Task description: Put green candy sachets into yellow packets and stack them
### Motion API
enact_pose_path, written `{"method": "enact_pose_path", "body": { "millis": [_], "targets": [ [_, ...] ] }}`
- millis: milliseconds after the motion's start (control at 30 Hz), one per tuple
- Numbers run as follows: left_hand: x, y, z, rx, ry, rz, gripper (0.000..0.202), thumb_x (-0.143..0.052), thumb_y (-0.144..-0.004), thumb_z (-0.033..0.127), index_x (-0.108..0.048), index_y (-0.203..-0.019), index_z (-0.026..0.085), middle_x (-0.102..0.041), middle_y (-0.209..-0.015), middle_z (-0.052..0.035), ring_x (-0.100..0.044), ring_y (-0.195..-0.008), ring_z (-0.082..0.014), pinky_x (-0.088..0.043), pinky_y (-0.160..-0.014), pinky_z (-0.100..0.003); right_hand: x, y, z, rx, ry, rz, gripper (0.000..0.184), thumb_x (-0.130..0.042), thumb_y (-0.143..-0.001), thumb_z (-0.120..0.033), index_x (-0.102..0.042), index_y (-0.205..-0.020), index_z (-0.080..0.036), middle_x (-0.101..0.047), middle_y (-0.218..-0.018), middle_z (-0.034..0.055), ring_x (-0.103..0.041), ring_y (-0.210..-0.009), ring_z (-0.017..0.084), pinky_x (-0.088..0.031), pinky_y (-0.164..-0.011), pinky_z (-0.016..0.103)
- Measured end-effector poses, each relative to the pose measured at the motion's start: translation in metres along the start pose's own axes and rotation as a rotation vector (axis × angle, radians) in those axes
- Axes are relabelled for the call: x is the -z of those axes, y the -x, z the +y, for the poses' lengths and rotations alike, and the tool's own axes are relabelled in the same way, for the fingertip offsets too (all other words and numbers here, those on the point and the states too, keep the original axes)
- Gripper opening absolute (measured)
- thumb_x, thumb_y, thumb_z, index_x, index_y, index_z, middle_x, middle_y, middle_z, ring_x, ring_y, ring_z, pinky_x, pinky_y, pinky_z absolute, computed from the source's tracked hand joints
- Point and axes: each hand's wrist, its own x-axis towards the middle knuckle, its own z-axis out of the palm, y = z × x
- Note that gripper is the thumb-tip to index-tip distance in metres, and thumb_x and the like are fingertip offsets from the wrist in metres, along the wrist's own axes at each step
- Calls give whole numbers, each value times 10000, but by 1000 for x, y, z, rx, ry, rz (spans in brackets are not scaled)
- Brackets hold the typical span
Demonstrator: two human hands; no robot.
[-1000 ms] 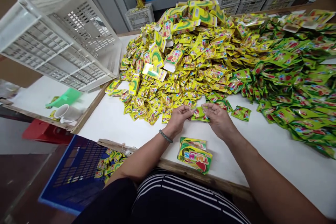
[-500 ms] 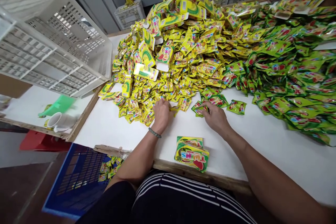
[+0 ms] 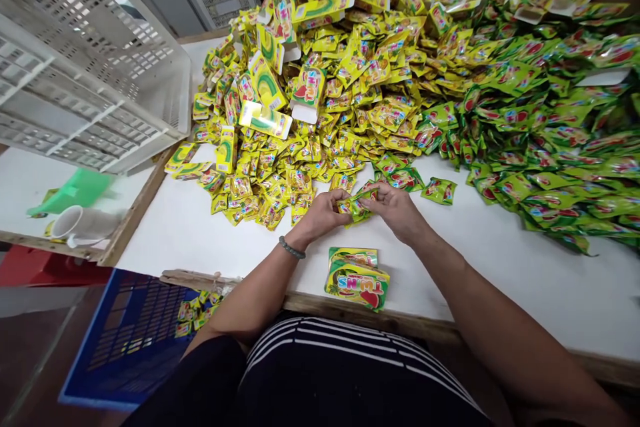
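My left hand [image 3: 320,219] pinches a small yellow candy packet [image 3: 346,206] over the white table top. Close beside it, my right hand [image 3: 399,215] grips a green candy packet [image 3: 369,194]; the two packets meet between my fingertips, which partly cover them. Nearer my body lie two flat "TWINS" candy boxes [image 3: 357,283], one overlapping the other. Just beyond my hands, a pile of yellow packets [image 3: 300,180] spreads to the left. A few loose green packets [image 3: 439,191] rest to the right of my right hand.
Yellow cartons [image 3: 310,87] top the heap at the back, and a large mound of green packets [image 3: 560,147] covers the right side. At left stand a white plastic crate [image 3: 145,80] and a white mug [image 3: 83,223]. A blue basket [image 3: 125,347] with packets sits below the table edge.
My left hand has left the yellow pile and moved right with a yellow packet. My right hand has lifted a green packet, and both hands have come together. The view has shifted slightly.
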Motion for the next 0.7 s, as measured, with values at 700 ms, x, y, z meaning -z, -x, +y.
{"method": "enact_pose_path", "body": {
  "millis": [700],
  "targets": [
    [-13,0,9,-122,218,109,501,-722,-689,622,-523,-651,164,-454,-589,46,-395,-574,-84,-328,-578,-235,-6,11,-14,-201,-396,-121,473,-810,-631,-521,-695,-995,-241,-733,-895,35,-678,-847,196,-563,-745,326]
  ]
}}
